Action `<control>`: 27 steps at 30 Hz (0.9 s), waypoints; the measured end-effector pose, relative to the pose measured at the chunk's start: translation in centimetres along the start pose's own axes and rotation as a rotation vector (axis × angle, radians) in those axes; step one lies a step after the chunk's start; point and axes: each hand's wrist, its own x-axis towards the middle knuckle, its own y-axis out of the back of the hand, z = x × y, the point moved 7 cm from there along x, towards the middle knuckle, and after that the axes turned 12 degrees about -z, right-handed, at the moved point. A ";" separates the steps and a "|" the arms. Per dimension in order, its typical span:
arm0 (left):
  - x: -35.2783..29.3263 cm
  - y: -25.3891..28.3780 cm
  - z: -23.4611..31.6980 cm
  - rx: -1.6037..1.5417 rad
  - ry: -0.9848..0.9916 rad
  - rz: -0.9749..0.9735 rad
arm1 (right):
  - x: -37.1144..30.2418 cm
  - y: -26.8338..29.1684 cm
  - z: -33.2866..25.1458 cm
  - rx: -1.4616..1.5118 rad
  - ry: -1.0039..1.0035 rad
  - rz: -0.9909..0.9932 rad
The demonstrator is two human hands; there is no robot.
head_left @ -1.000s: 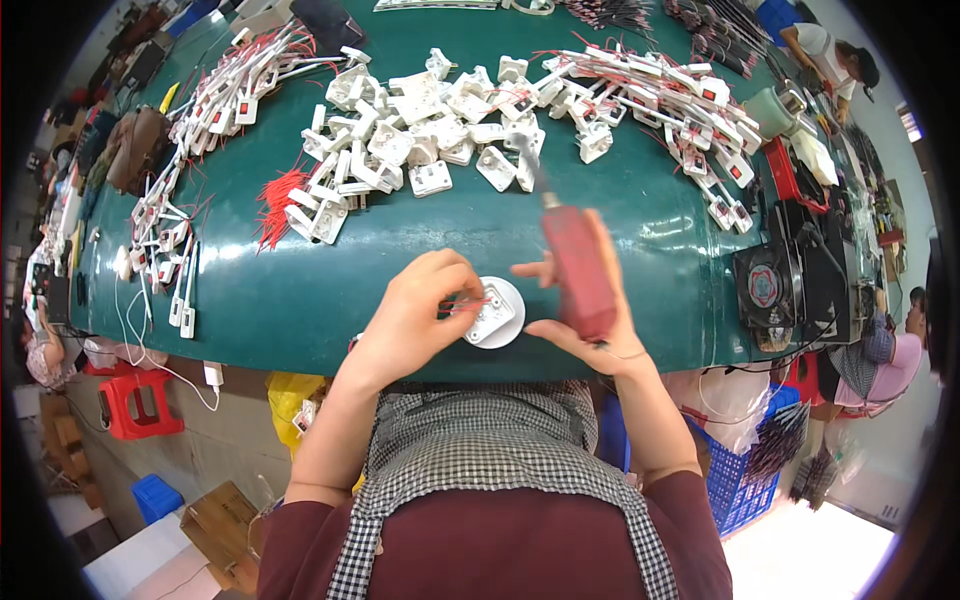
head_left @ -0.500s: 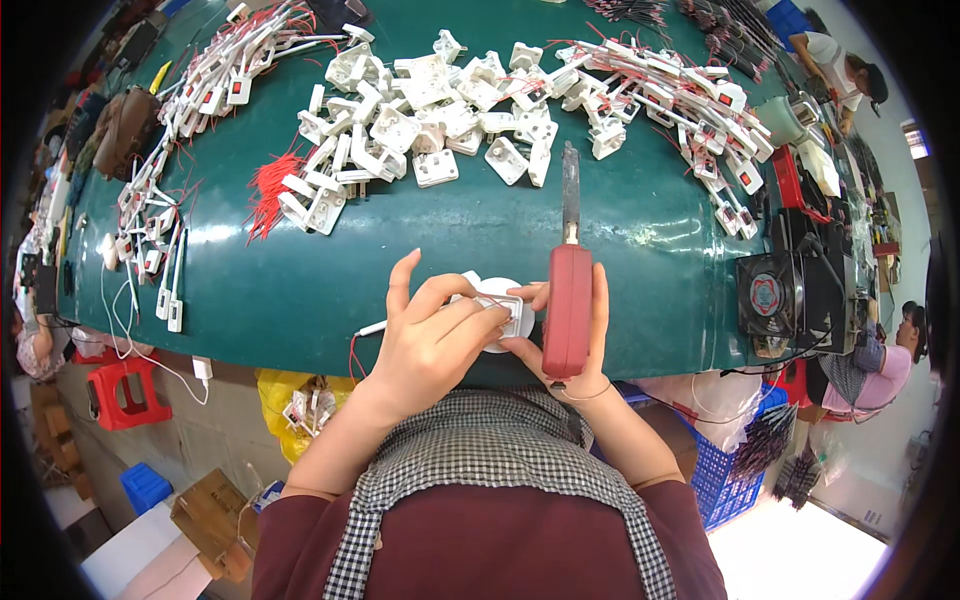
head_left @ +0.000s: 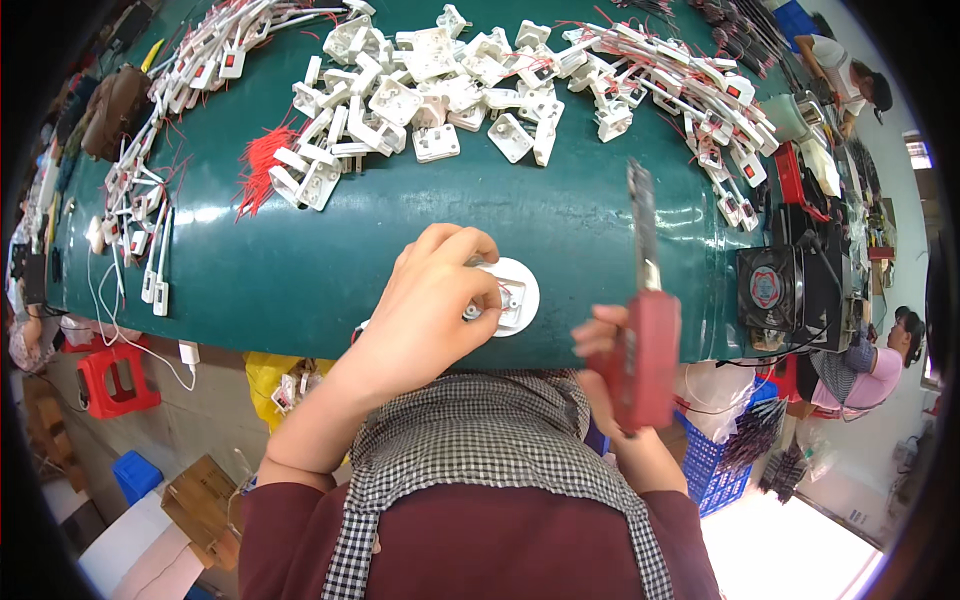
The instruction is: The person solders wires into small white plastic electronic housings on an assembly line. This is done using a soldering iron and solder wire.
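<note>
A round white disc (head_left: 528, 284) lies at the table's near edge, with a small white plastic plug housing (head_left: 512, 300) on it, its inside facing up. Bent over the housing's left side, my left hand (head_left: 430, 305) has its fingers and thumb closed on it and hides much of it. My right hand (head_left: 600, 335), slightly blurred, grips a red-bodied tool (head_left: 645, 360) with a long dark metal shaft pointing away from me. The tool is right of the disc, apart from it; its exact kind is unclear.
A heap of white plug housings (head_left: 435, 140) covers the far middle of the green table (head_left: 420, 210). Red wires (head_left: 262, 170) lie beside it. Wired white assemblies with red switches (head_left: 735, 90) are piled at both sides. A black fan unit (head_left: 768, 288) stands right.
My right hand has left the housing and moved right with the red tool, which now tilts. My left hand has shifted slightly, fingers curling more over the housing.
</note>
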 end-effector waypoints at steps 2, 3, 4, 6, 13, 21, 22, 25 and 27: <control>0.7 0.1 -0.4 -0.038 0.013 -0.070 | -2.3 1.4 -1.5 0.158 -0.131 -0.003; 0.8 -0.2 -0.7 -0.063 0.033 -0.139 | -3.1 2.2 -2.7 0.224 -0.178 0.055; 0.9 -0.1 -1.0 -0.074 0.038 -0.137 | -4.0 2.8 -3.1 0.290 -0.223 0.112; 0.9 -0.5 -1.8 -0.230 0.081 -0.179 | -6.5 3.1 -3.3 0.307 -0.228 0.127; 0.2 -1.1 -2.3 -0.308 0.066 -0.066 | -8.0 2.5 -4.1 0.132 -0.378 0.024; 0.0 -1.2 -2.0 -0.231 0.070 0.027 | -10.5 3.5 -1.3 0.010 -0.347 -0.033; -0.1 -1.2 -2.1 -0.233 0.071 0.028 | -11.1 3.7 -1.0 -0.117 -0.362 -0.064; -0.2 -1.1 -2.1 -0.238 0.056 0.042 | -10.8 3.9 -1.2 -0.210 -0.383 -0.125; -0.1 -1.2 -2.2 -0.251 0.047 0.020 | -10.3 3.7 -1.1 -0.178 -0.393 -0.153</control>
